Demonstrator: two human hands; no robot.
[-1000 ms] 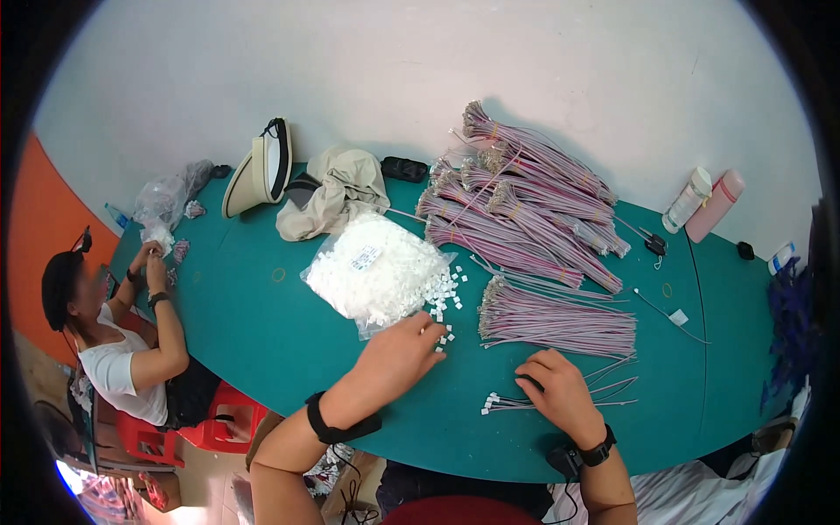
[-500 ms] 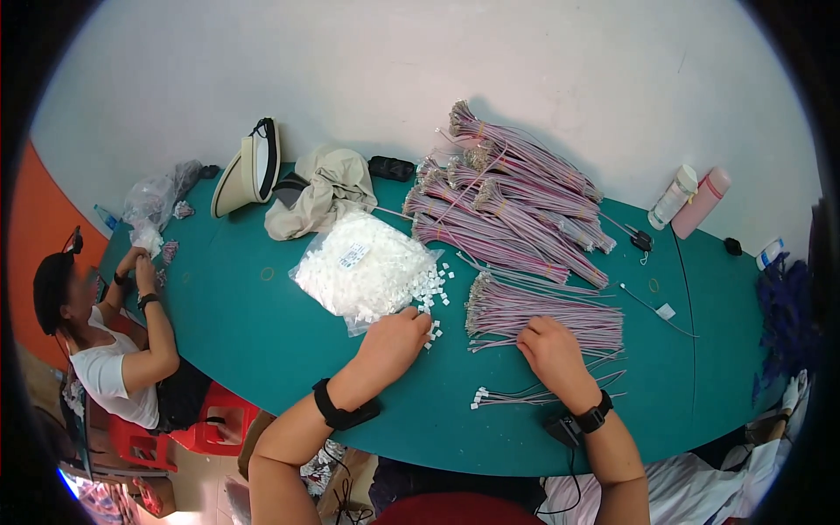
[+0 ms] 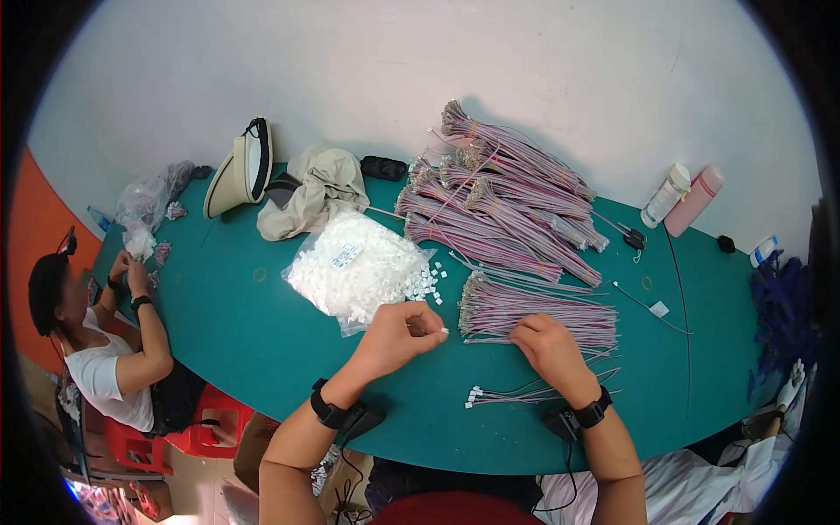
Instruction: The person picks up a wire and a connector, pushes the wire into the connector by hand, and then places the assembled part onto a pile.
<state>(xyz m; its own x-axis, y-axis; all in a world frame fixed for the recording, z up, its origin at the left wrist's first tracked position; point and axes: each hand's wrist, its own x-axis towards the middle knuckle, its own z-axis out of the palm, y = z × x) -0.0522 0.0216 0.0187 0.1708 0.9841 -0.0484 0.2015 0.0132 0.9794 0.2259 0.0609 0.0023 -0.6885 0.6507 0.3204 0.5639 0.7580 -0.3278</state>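
Observation:
My left hand (image 3: 394,339) pinches a small white plastic connector housing (image 3: 444,331) between thumb and fingertips, just above the table. My right hand (image 3: 549,350) is closed on a thin wire at the lower edge of a spread-out row of pinkish-grey wires (image 3: 560,313); the fingertips partly hide that wire. Left of the row lies a clear bag full of white connector housings (image 3: 354,262), with loose housings (image 3: 426,282) spilled at its right edge. Closer to me, several wires with white housings on their left ends (image 3: 473,395) lie beneath my right forearm.
Bundled wires (image 3: 499,210) are heaped at the back. A pink bottle (image 3: 696,199), a white bottle (image 3: 665,197), keys (image 3: 633,236), a crumpled beige cloth (image 3: 315,194) and a sun visor (image 3: 238,179) also sit on the green table (image 3: 236,337). A co-worker (image 3: 109,359) works at the far left.
My left hand has moved right and up from the loose housings, now holding one white housing in its fingertips. My right hand stays at the wire row, shifted only slightly.

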